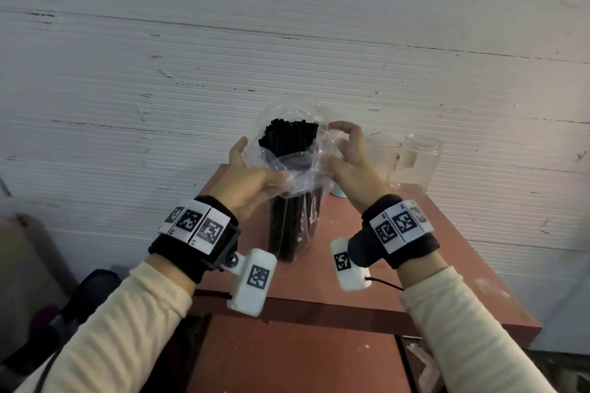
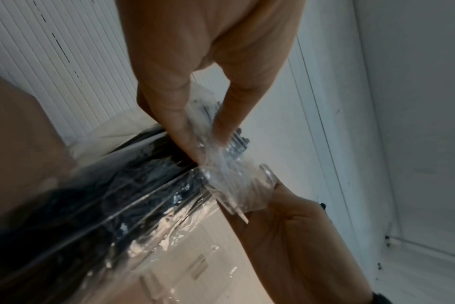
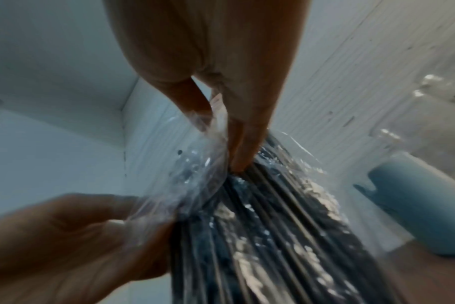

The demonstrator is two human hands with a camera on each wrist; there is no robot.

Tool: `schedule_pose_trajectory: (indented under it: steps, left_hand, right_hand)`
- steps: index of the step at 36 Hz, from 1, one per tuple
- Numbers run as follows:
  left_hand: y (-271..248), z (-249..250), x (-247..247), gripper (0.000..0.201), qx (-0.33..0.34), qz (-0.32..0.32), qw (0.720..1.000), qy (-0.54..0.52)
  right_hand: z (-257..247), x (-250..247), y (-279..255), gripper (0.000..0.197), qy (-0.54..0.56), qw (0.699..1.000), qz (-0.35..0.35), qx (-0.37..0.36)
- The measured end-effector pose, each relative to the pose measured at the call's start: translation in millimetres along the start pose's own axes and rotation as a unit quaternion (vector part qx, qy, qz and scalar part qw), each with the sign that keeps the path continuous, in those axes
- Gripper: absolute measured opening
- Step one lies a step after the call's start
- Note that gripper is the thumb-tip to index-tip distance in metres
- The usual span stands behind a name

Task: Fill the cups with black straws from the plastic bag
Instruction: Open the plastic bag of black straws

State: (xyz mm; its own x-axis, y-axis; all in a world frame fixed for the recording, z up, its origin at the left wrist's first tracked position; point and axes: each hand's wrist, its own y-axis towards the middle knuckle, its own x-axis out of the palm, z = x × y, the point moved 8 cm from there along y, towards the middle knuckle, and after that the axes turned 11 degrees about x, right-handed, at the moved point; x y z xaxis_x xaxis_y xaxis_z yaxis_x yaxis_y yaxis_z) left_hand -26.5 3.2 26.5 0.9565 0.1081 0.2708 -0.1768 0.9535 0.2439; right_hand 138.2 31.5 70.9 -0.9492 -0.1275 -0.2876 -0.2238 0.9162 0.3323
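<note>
1. The left hand is on the left side of the plastic bag. Its thumb and fingers pinch the clear plastic near the top of the bag.
2. The plastic bag stands upright on the red-brown table, between the two hands. It is full of black straws. The top of the bag is open, and the straw tips poke up there.
3. The right hand is on the right side of the bag. Its curled fingers pinch the bunched plastic at the rim.
4. Two clear cups stand on the table to the right of the right hand, close to the white wall.
5. A light blue cup stands just beside the bag, on its right.
</note>
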Motion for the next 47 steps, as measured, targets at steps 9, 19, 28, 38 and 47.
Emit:
schedule_pose_trajectory:
  steps: [9, 19, 28, 38, 47]
  left_hand:
    - [3.3, -14.4, -24.8, 0.121, 0.03, 0.001, 0.986, 0.165]
    - [6.5, -32.9, -17.3, 0.101, 0.031, -0.043, 0.988, 0.148]
    - [7.3, -55.8, -11.9, 0.086, 0.038, -0.072, 0.987, 0.142]
    - [16.8, -47.5, -15.9, 0.077, -0.012, -0.109, 0.978, 0.175]
    - [31.7, -30.9, -30.2, 0.01, 0.043, -0.014, 0.987, 0.156]
  right_hand:
    - [36.7, 9.1, 4.2, 0.043, -0.087, 0.996, 0.0, 0.035]
    - [26.1, -25.0, 5.2, 0.026, -0.214, 0.974, 0.062, 0.038]
    - [13.8, -44.5, 11.8, 0.018, -0.185, 0.98, 0.074, 0.01]
    - [24.5, -46.5, 8.5, 0.041, -0.105, 0.992, 0.057, -0.031]
    - [39.8, -38.0, 3.4, 0.016, -0.064, 0.997, 0.023, 0.035]
